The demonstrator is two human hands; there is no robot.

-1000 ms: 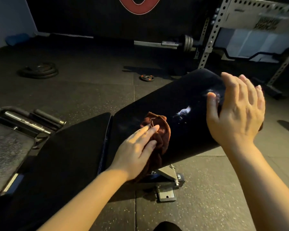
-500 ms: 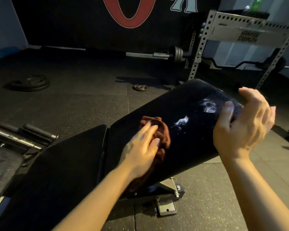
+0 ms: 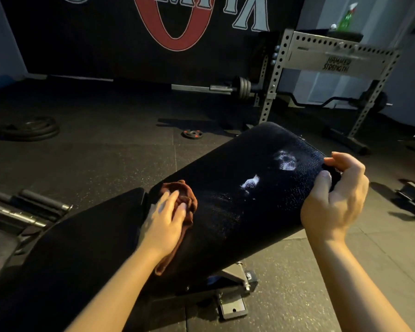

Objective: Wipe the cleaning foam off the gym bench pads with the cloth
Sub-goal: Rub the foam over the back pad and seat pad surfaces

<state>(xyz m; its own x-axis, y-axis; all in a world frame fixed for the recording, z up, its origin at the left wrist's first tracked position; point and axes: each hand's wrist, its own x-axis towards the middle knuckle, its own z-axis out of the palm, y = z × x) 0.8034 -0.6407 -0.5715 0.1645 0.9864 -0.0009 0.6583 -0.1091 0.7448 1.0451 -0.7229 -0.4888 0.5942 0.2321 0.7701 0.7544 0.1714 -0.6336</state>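
The black back pad [image 3: 225, 178] of the gym bench slopes up to the right, with the flat seat pad [image 3: 82, 248] lower left. Two white foam patches show on the back pad: one mid-pad [image 3: 250, 182] and a larger one near the top end [image 3: 285, 160]. My left hand [image 3: 164, 219] presses a brown cloth [image 3: 186, 196] flat against the lower end of the back pad, left of the foam. My right hand [image 3: 336, 195] grips the pad's right edge near its top, fingers curled around it.
The bench's metal foot [image 3: 233, 305] stands on the rubber floor below the pad. A barbell rack [image 3: 326, 75] rises behind, with a green spray bottle [image 3: 347, 17] on top. Weight plates [image 3: 28, 129] and a small plate [image 3: 192, 133] lie on the floor; metal handles [image 3: 27, 209] at left.
My right hand has come down from an open hover and closed around the back pad's right edge. My left hand with the cloth has slid slightly left, toward the pad's lower end.
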